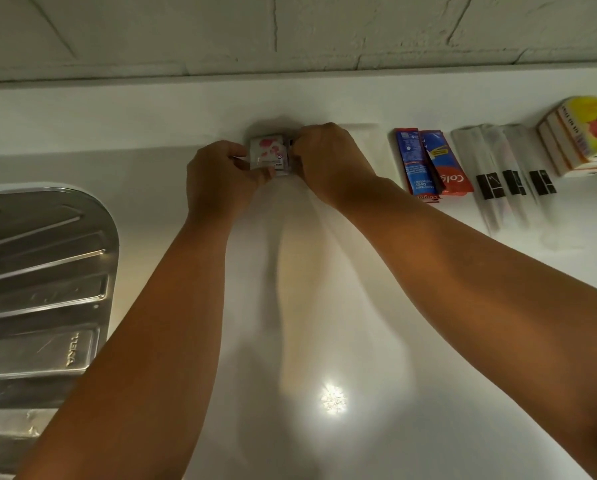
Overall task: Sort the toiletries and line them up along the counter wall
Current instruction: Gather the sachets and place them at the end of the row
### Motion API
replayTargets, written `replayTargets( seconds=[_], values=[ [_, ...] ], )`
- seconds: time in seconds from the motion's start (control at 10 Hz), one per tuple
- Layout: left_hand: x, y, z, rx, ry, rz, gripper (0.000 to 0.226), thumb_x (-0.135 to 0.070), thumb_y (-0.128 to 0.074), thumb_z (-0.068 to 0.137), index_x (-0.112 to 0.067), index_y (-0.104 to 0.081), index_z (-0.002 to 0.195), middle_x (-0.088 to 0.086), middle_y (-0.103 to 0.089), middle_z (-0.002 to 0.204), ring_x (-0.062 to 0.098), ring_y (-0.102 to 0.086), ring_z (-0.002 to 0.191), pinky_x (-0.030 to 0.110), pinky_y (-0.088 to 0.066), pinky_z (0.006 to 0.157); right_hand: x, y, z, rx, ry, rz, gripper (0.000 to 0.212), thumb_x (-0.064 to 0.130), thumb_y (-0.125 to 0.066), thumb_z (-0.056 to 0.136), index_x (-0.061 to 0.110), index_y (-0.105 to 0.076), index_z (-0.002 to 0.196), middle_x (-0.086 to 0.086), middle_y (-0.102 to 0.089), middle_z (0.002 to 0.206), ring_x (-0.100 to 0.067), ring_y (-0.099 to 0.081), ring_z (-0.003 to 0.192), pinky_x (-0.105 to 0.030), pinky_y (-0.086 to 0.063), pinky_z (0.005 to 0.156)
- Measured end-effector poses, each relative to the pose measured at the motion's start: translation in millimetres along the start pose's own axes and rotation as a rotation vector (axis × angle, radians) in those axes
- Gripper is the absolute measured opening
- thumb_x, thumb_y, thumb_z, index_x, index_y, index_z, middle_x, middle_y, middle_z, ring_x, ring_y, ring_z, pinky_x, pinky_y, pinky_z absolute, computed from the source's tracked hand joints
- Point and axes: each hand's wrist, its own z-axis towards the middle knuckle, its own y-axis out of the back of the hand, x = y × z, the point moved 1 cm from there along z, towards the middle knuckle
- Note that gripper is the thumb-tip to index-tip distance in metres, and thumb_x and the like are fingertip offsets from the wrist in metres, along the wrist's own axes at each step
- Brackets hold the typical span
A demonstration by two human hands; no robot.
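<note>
A small stack of white sachets with pink flower print (267, 155) sits on the white counter (324, 306) close to the back wall. My left hand (219, 180) pinches its left side. My right hand (331, 157) grips its right side, fingers curled over the edge. To the right lie two red and blue toothpaste boxes (428, 164), then three clear wrapped toothbrushes (504, 174), then a stack of yellow and white soap boxes (581, 136).
A steel sink drainboard (37, 282) takes up the left side of the counter. The tiled wall (290, 32) rises behind a low white ledge (151, 109). A lamp's glare (332, 398) shines on the counter near me.
</note>
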Motion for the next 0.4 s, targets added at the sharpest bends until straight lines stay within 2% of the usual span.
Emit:
replayTargets(
  seconds=[0.2, 0.3, 0.4],
  values=[
    [-2, -4, -6, -0.050, -0.037, 0.062, 0.044, -0.037, -0.087, 0.070, -0.021, -0.072, 0.108, -0.004, -0.073, 0.093, 0.014, -0.068, 0.089, 0.028, -0.055, 0.082, -2, 7, -13, -0.052, 0.034, 0.063, 0.023, 0.014, -0.056, 0.092, 0.009, -0.069, 0.111, -0.009, -0.069, 0.110, -0.027, -0.065, 0.098, -0.034, -0.053, 0.088],
    [0, -6, -7, -0.064, -0.045, 0.075, 0.039, -0.033, -0.084, 0.072, -0.020, -0.073, 0.107, -0.003, -0.073, 0.093, 0.016, -0.069, 0.092, 0.027, -0.053, 0.083, -8, 19, -32, -0.152, 0.058, 0.141, 0.026, 0.011, -0.062, 0.089, 0.009, -0.070, 0.113, -0.007, -0.067, 0.118, -0.024, -0.064, 0.103, -0.028, -0.049, 0.092],
    [0, -4, -7, -0.074, -0.051, 0.062, 0.039, -0.032, -0.083, 0.073, -0.017, -0.072, 0.108, 0.000, -0.073, 0.093, 0.020, -0.068, 0.093, 0.029, -0.053, 0.086, -15, 33, -64, -0.287, 0.055, 0.228, 0.026, 0.012, -0.065, 0.088, 0.008, -0.071, 0.113, -0.007, -0.067, 0.120, -0.024, -0.064, 0.105, -0.031, -0.050, 0.094]
  ],
)
